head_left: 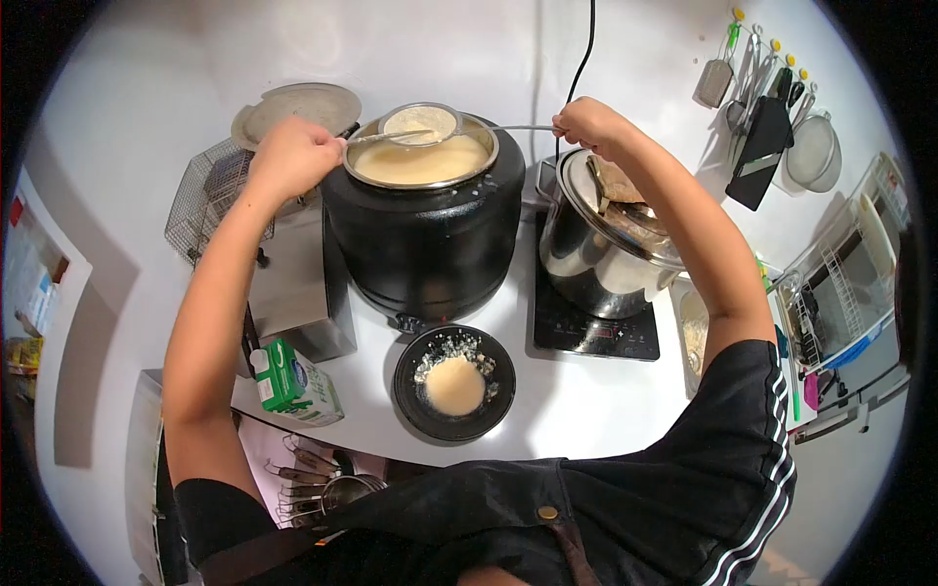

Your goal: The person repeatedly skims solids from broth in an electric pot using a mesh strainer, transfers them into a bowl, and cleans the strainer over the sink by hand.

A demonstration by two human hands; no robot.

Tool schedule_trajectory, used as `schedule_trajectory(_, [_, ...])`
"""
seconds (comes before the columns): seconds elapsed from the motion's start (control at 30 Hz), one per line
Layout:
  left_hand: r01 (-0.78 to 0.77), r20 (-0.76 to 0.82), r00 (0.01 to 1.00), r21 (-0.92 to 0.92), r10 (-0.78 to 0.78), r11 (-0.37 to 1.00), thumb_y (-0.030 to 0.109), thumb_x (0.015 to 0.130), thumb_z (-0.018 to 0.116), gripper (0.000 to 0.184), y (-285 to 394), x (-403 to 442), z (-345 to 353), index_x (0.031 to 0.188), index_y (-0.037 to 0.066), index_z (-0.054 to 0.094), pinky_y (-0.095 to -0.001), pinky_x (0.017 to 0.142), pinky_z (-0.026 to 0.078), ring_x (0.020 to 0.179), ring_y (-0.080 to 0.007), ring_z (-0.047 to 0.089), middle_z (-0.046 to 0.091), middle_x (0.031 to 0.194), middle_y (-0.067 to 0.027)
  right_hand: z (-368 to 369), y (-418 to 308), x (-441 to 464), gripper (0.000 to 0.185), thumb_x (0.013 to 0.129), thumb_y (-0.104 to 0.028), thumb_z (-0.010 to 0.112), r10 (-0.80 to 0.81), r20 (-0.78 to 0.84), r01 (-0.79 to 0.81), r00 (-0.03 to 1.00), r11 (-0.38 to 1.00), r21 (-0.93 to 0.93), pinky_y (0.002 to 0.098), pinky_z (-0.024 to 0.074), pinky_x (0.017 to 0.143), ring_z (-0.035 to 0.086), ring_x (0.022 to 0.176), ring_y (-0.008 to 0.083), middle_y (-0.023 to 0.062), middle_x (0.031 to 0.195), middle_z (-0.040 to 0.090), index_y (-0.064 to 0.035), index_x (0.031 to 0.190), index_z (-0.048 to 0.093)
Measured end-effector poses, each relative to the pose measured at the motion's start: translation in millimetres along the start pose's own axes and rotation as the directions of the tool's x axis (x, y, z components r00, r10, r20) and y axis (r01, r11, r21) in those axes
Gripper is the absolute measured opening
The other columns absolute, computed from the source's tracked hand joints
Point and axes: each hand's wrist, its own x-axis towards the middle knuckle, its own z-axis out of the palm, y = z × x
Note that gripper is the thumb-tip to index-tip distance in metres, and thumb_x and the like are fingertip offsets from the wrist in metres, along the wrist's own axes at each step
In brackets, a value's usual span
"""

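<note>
Over the open black soup kettle (425, 234), filled with pale creamy liquid (430, 164), my right hand (588, 127) holds the long handle of a round strainer (422, 121). Pale, grainy matter lies in the strainer. My left hand (298, 156) is closed on the handle of a metal utensil (391, 136), whose far end rests in the strainer. In front of the kettle stands a black bowl (405, 396) with creamy liquid and white lumps stuck on its inner wall.
A lidded steel pot (596, 244) stands on an induction cooker (596, 337) at the right. At the left are a green carton (293, 386), a wire basket (200, 200), and a steel appliance (293, 283). Utensils (762, 137) hang on the right wall.
</note>
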Motion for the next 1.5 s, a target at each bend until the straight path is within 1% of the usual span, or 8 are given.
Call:
schedule_trajectory(0.3, [0.013, 0.075, 0.997, -0.013, -0.012, 1.0, 0.028, 0.073, 0.053, 0.028, 0.3, 0.4, 2.6, 0.063, 0.003, 0.061, -0.0362, 0.054, 0.04, 0.055, -0.0265, 0.053, 0.055, 0.058, -0.0141, 3.2, 2.4, -4.2, 0.021, 0.075, -0.018, 0.047, -0.012, -0.018, 0.013, 1.0, 1.0, 0.029, 0.0303, 0.0212, 0.04, 0.03, 0.043, 0.0116, 0.0026, 0.051, 0.042, -0.0015, 0.069, 0.059])
schedule_trajectory(0.77, [0.03, -0.128, 0.991, -0.067, -0.038, 0.997, 0.031, 0.076, 0.053, 0.029, 12.0, -26.6, 10.5, 0.068, 0.005, 0.063, -0.0346, 0.054, 0.041, 0.055, -0.0263, 0.054, 0.056, 0.056, -0.0117, -3.1, 12.7, -28.8, 0.022, 0.077, -0.015, 0.048, -0.064, -0.012, 0.065, 0.998, 0.995, 0.077, 0.03, 0.0265, 0.044, 0.038, 0.049, 0.014, 0.0075, 0.058, 0.049, 0.0022, 0.069, 0.058])
schedule_trajectory(0.8, [0.025, -0.129, 0.991, -0.062, -0.032, 0.998, 0.031, 0.076, 0.053, 0.029, 13.5, -27.5, 8.8, 0.068, 0.005, 0.063, -0.0346, 0.054, 0.041, 0.055, -0.0263, 0.054, 0.056, 0.056, -0.0117, -1.6, 15.4, -28.0, 0.021, 0.079, -0.018, 0.048, -0.051, -0.026, 0.053, 0.998, 0.996, 0.067, 0.0267, 0.0196, 0.04, 0.028, 0.044, 0.0093, 0.0008, 0.053, 0.041, -0.0056, 0.063, 0.055])
schedule_trajectory(0.93, [0.087, -0.077, 0.993, -0.091, -0.094, 0.992, 0.032, 0.077, 0.053, 0.03, 17.0, -37.7, 5.4, 0.067, 0.005, 0.064, -0.0339, 0.054, 0.041, 0.052, -0.0246, 0.054, 0.055, 0.054, -0.011, -5.6, 21.7, -28.8, 0.021, 0.08, -0.018, 0.048, -0.045, -0.008, 0.046, 0.999, 0.994, 0.098, 0.0268, 0.02, 0.04, 0.028, 0.044, 0.0095, 0.001, 0.052, 0.041, -0.0043, 0.066, 0.056])
schedule_trajectory(1.03, [0.112, -0.083, 0.99, -0.072, -0.117, 0.991, 0.032, 0.077, 0.053, 0.03, 20.1, -45.6, -3.2, 0.066, 0.006, 0.064, -0.0337, 0.054, 0.041, 0.052, -0.0238, 0.054, 0.055, 0.053, -0.0101, -7.5, 20.6, -30.0, 0.022, 0.075, -0.015, 0.046, -0.074, 0.009, 0.074, 0.997, 0.997, 0.011, 0.0319, 0.0289, 0.045, 0.04, 0.049, 0.0165, 0.008, 0.058, 0.05, 0.0014, 0.069, 0.059])
schedule_trajectory(1.1, [0.114, -0.092, 0.989, -0.044, -0.118, 0.993, 0.032, 0.077, 0.053, 0.03, 21.3, -51.9, -6.8, 0.066, 0.007, 0.064, -0.0337, 0.054, 0.041, 0.052, -0.0236, 0.054, 0.055, 0.053, -0.0096, -6.1, 19.4, -32.5, 0.022, 0.081, -0.018, 0.048, -0.021, 0.014, 0.021, 1.0, 1.0, 0.006, 0.0276, 0.0197, 0.039, 0.028, 0.042, 0.0099, 0.001, 0.05, 0.04, -0.0027, 0.067, 0.055])
schedule_trajectory(1.4, [0.149, -0.119, 0.981, -0.039, -0.153, 0.988, 0.033, 0.077, 0.053, 0.03, 21.4, -68.2, -5.8, 0.067, 0.006, 0.064, -0.0351, 0.056, 0.041, 0.057, -0.0239, 0.056, 0.056, 0.056, -0.0107, -6.5, 21.8, -31.0, 0.019, 0.078, -0.019, 0.047, -0.05, 0.007, 0.05, 0.999, 0.998, -0.023, 0.0278, 0.0183, 0.038, 0.027, 0.042, 0.0102, 0.0015, 0.054, 0.043, -0.0053, 0.068, 0.055])
schedule_trajectory(1.5, [0.106, -0.146, 0.982, -0.069, -0.116, 0.992, 0.031, 0.079, 0.052, 0.032, 15.6, -74.8, 12.2, 0.066, 0.003, 0.061, -0.0301, 0.049, 0.035, 0.049, -0.0152, 0.046, 0.05, 0.051, -0.0061, 2.3, 29.6, -38.6, 0.017, 0.077, -0.018, 0.047, -0.069, 0.018, 0.069, 0.997, 0.998, 0.009, 0.0276, 0.0194, 0.038, 0.029, 0.043, 0.0104, 0.0023, 0.055, 0.044, -0.0059, 0.067, 0.055])
